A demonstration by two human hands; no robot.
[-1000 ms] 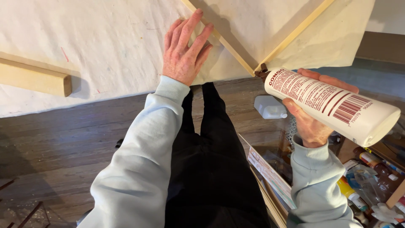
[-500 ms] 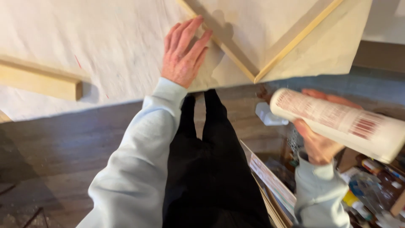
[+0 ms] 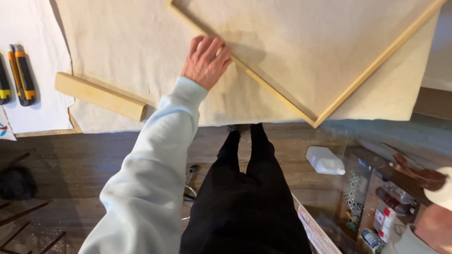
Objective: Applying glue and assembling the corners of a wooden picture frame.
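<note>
**Left hand flat on frame rail, right hand barely in shot**

My left hand (image 3: 206, 61) lies palm-down, fingers spread a little, on the near rail of the wooden frame (image 3: 273, 91). It presses and grips nothing. The frame is thin pale timber, 2 rails in view meeting at 1 corner just inside the near edge of the canvas cloth (image 3: 141, 56). That cloth is beige, coarse weave, and its near edge overhangs the table slightly.

My right hand (image 3: 435, 226) is cut off at the lower right corner of the view. It touches something white at the frame edge; I cannot tell its grip or what that is.

Left of my hand there is open cloth as far as 1 loose wood block (image 3: 101, 96), a squared pale length lying slanted near the cloth edge. Beyond it, 2 utility knives (image 3: 16, 75), orange and black, lie side by side on white paper (image 3: 37, 47).

Below the table edge: dark plank floor (image 3: 70, 169), 1 white plastic jug (image 3: 325, 161) on its side, and a cluttered shelf unit (image 3: 376, 202) at right.
</note>
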